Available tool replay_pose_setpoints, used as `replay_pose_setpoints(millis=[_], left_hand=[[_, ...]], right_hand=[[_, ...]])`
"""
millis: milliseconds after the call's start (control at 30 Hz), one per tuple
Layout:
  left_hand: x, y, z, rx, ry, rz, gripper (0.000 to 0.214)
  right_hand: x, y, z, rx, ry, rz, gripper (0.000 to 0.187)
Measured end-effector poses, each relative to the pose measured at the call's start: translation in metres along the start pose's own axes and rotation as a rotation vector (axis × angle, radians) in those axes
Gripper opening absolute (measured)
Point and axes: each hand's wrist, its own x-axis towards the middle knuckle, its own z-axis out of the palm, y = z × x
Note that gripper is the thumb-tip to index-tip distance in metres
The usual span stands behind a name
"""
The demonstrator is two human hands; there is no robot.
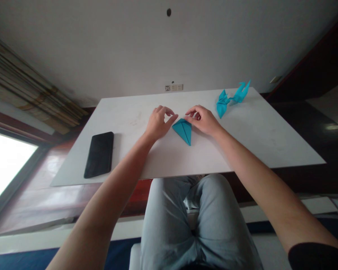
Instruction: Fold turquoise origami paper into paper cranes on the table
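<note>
A folded piece of blue paper [183,131], kite-shaped with a crease down its middle, lies on the white table between my hands. Its long point faces toward me. My left hand [160,120] is at the paper's left, thumb and index finger apart, with nothing visible between them. At the upper right edge, the thumb of my right hand [201,118] meets the paper, and its other fingers curl in above. The underside of the paper where the right fingers grip is hidden.
Two blue origami figures, a winged one [222,104] and a crane-like one [240,93], stand at the table's back right. A black phone [99,154] lies at the left of the white table [124,116]. Behind is a wall with sockets [174,87]; my knees are under the front edge.
</note>
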Motion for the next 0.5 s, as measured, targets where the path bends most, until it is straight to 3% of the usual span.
replay_pose_setpoints(millis=[100, 300, 500], left_hand=[[0.0, 0.007, -0.006, -0.078, 0.016, 0.015, 0.032], [-0.005, 0.02, -0.01, -0.136, -0.194, 0.117, 0.032], [-0.006, 0.015, -0.004, 0.044, -0.264, 0.118, 0.035]], right_hand=[[-0.001, -0.009, -0.001, 0.055, -0.03, -0.009, 0.048], [-0.006, -0.021, -0.015, 0.086, 0.143, -0.029, 0.06], [-0.01, -0.025, -0.013, 0.041, -0.057, -0.089, 0.06]])
